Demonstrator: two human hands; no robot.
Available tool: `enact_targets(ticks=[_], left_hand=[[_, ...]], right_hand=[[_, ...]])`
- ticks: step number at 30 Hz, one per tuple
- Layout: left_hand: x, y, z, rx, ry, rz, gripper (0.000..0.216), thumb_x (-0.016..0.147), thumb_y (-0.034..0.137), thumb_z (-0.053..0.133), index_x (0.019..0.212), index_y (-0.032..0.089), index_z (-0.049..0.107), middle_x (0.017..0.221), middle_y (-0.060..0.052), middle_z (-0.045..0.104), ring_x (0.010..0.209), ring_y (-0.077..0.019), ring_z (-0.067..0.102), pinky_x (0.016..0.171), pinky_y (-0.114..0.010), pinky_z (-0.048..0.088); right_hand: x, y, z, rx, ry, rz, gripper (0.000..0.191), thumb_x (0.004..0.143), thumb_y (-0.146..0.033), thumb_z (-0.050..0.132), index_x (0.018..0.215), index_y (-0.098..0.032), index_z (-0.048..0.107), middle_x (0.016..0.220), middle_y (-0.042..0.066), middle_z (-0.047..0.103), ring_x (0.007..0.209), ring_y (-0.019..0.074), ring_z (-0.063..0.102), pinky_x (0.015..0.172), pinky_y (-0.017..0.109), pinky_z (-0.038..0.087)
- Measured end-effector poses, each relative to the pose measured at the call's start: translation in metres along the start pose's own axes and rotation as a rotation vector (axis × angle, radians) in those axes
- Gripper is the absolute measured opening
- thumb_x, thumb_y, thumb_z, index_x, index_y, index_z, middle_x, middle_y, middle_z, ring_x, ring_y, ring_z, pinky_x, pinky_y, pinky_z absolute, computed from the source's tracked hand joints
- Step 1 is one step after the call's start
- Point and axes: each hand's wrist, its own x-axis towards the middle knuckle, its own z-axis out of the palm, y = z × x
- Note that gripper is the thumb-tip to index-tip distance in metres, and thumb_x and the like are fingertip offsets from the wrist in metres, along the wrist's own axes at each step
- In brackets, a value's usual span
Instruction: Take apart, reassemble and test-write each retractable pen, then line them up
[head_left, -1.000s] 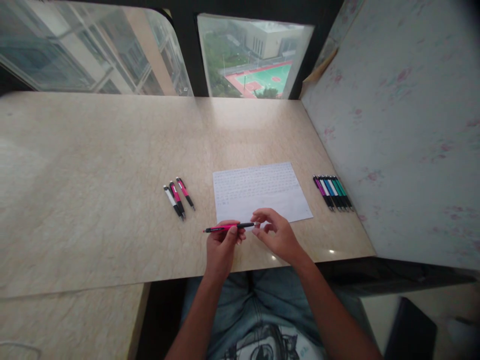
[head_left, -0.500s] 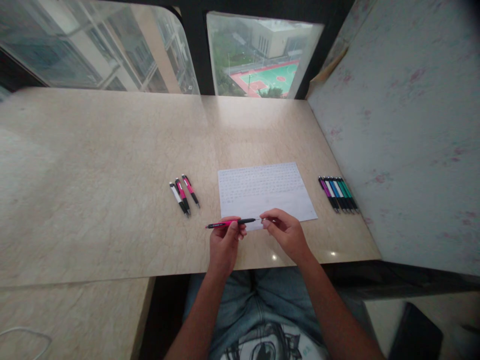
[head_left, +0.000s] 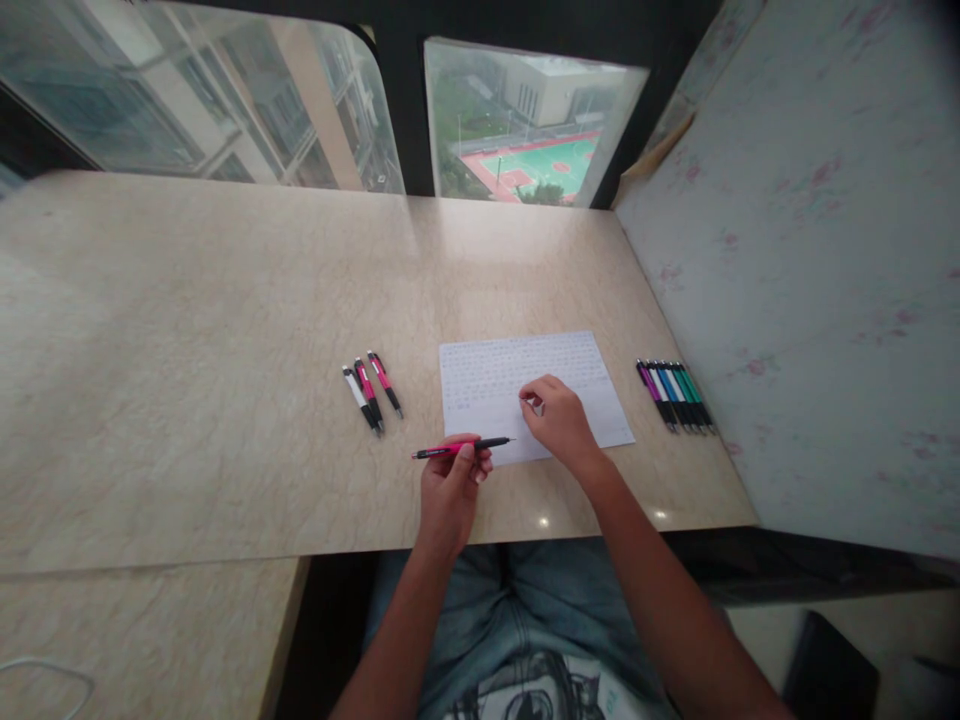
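My left hand (head_left: 450,490) is closed around a pink and black pen (head_left: 459,448), held level just above the table's near edge with its tip pointing right. My right hand (head_left: 559,420) rests over the lower middle of a white sheet of paper (head_left: 487,385) covered in faint handwriting. Its fingers are curled in a pinch; whatever they hold is too small to make out. It is apart from the pen's tip.
Three pens (head_left: 371,392), one white and two pink, lie side by side left of the sheet. Several pens (head_left: 675,395) in purple, blue and green lie in a row to the right, near a papered wall (head_left: 795,300). The beige table (head_left: 187,350) reaches back to windows.
My right hand has left the pen's tip and moved up onto the paper. The left hand has kept the pen in nearly the same place.
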Motion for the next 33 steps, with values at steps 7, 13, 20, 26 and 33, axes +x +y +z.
enact_targets(ticks=[7,13,20,26,33], left_hand=[[-0.002,0.001,0.001,0.0,-0.011,-0.006,0.024,0.074,0.031,0.08,0.089,0.015,0.07,0.07,-0.004,0.069,0.061,-0.0095,0.061,0.055,-0.02,0.043],[-0.001,0.001,0.002,0.025,-0.002,-0.008,0.026,0.073,0.033,0.079,0.089,0.015,0.069,0.069,-0.004,0.068,0.061,-0.0107,0.061,0.055,-0.021,0.043],[-0.002,-0.002,0.001,0.119,-0.057,0.032,0.025,0.076,0.033,0.077,0.09,0.016,0.066,0.069,-0.002,0.067,0.059,-0.0099,0.06,0.055,-0.02,0.043],[-0.002,0.0,0.002,0.121,0.016,0.034,0.027,0.072,0.034,0.08,0.085,0.015,0.066,0.064,0.0,0.064,0.055,-0.0083,0.056,0.049,-0.018,0.04],[-0.001,0.001,0.002,0.028,0.063,0.01,0.028,0.069,0.032,0.083,0.086,0.015,0.068,0.066,-0.001,0.065,0.058,-0.0083,0.057,0.05,-0.018,0.042]], right_hand=[[0.022,-0.006,0.014,-0.07,-0.178,-0.02,0.026,0.077,-0.001,0.053,0.09,-0.017,0.068,0.088,0.007,0.064,0.076,0.0169,0.06,0.074,0.029,0.048],[0.004,-0.014,-0.011,0.103,-0.107,0.022,0.026,0.083,-0.014,0.057,0.106,-0.019,0.067,0.093,0.007,0.068,0.075,0.0166,0.06,0.073,0.031,0.049],[-0.033,-0.037,-0.018,0.534,-0.329,0.131,0.035,0.097,-0.04,0.047,0.08,-0.019,0.069,0.072,0.002,0.069,0.068,0.0154,0.063,0.064,0.027,0.048],[-0.043,-0.034,-0.02,0.544,-0.187,0.168,0.014,0.086,-0.034,0.065,0.088,-0.021,0.071,0.082,0.004,0.071,0.074,0.017,0.065,0.066,0.029,0.05],[-0.047,-0.009,-0.034,0.541,-0.01,0.214,0.013,0.083,-0.032,0.066,0.09,-0.021,0.068,0.09,0.006,0.07,0.081,0.019,0.065,0.066,0.031,0.053]])
